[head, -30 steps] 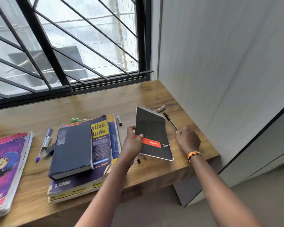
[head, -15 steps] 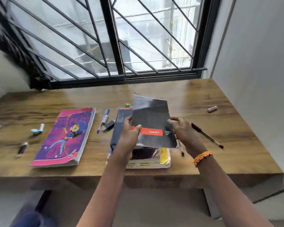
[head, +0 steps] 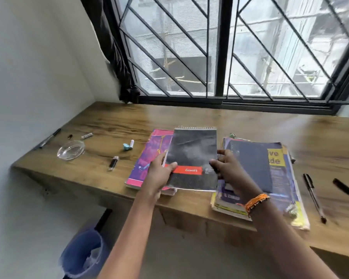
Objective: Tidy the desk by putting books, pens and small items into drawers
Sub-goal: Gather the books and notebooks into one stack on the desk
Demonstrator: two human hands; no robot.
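A black spiral notepad (head: 193, 154) with a red band hangs over the pink and purple book (head: 149, 156) at the desk's front edge. My left hand (head: 159, 172) grips the notepad's lower left edge, thumb on the red band. My right hand (head: 228, 168), with an orange wristband, has its fingers at the notepad's right edge; I cannot tell whether they grip it. To the right lies a stack of books (head: 270, 178) topped by a dark blue one. Two black pens (head: 313, 196) (head: 345, 189) lie at the far right.
On the left of the wooden desk (head: 113, 121) lie a clear glass dish (head: 71, 152), a black USB stick (head: 113, 163), a light blue small item (head: 127, 146), a white tube (head: 87, 135) and a black pen (head: 48, 137). A blue bin (head: 83, 256) stands below.
My view has swung left. The notepad has been carried from the right side of the desk, across the book stack, to above the pink book, held in my hands the whole way.
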